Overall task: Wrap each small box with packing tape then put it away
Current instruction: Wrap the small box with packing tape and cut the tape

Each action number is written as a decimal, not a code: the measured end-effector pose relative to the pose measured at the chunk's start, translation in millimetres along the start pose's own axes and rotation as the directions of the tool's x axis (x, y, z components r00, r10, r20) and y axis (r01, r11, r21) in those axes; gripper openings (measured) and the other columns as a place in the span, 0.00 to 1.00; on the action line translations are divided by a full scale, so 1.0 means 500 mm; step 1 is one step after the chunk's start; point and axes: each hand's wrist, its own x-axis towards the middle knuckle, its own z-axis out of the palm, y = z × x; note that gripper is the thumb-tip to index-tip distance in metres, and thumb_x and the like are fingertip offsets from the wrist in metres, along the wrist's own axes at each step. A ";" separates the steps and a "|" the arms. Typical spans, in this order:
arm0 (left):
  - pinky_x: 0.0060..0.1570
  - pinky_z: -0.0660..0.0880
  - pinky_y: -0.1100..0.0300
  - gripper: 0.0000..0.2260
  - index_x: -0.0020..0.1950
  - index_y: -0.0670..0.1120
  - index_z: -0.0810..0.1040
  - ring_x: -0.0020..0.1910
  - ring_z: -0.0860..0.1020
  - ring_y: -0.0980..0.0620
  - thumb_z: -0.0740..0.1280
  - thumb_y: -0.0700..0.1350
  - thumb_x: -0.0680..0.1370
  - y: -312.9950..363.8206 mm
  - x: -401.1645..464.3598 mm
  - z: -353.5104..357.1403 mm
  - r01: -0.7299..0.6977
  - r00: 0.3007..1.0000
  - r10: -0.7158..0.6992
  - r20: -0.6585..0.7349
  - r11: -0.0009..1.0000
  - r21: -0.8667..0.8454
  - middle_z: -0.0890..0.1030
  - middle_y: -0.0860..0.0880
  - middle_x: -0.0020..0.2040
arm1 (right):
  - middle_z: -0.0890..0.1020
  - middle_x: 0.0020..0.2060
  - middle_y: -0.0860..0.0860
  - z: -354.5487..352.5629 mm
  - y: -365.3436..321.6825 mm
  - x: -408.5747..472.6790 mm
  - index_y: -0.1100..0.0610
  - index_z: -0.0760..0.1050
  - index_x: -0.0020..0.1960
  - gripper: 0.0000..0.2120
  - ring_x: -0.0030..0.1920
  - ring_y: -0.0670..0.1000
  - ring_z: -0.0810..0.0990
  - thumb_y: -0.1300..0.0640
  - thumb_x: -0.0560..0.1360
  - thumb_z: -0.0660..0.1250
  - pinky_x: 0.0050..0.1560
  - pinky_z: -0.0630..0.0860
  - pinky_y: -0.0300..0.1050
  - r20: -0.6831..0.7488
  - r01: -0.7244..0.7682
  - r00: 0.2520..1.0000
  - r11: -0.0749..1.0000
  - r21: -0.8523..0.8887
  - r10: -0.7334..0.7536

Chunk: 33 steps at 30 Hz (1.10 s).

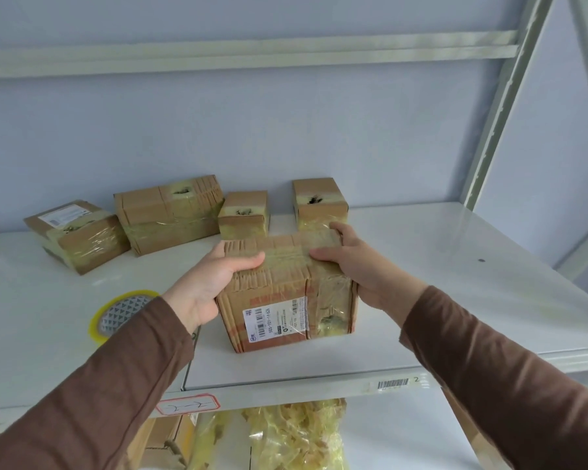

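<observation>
Sleeves brown, both arms reaching onto white shelf (455,266). Taped cardboard box (286,293) sits on shelf near front edge, label facing camera. Left hand (207,283) grips box's left side, thumb curled over top edge, other fingers hidden behind. Right hand (364,266) holds right side, thumb on top, fingers wrapped round far corner. Tape roll (123,313) just left, partly behind left forearm. Four wrapped boxes (170,215) along back wall.

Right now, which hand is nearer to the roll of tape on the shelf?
Left. The left hand grips the left side of the box, just right of the tape roll. The right hand holds the box's far side, with the whole box between it and the roll.
</observation>
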 end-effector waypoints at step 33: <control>0.79 0.55 0.52 0.33 0.82 0.63 0.56 0.82 0.47 0.59 0.68 0.55 0.81 -0.051 0.069 -0.011 -0.233 0.972 0.188 0.141 0.851 0.471 0.44 0.65 0.82 | 0.60 0.81 0.46 -0.033 0.057 0.025 0.53 0.63 0.81 0.24 0.82 0.47 0.50 0.47 0.87 0.53 0.78 0.49 0.42 0.281 0.409 0.893 0.373 -0.832 -0.352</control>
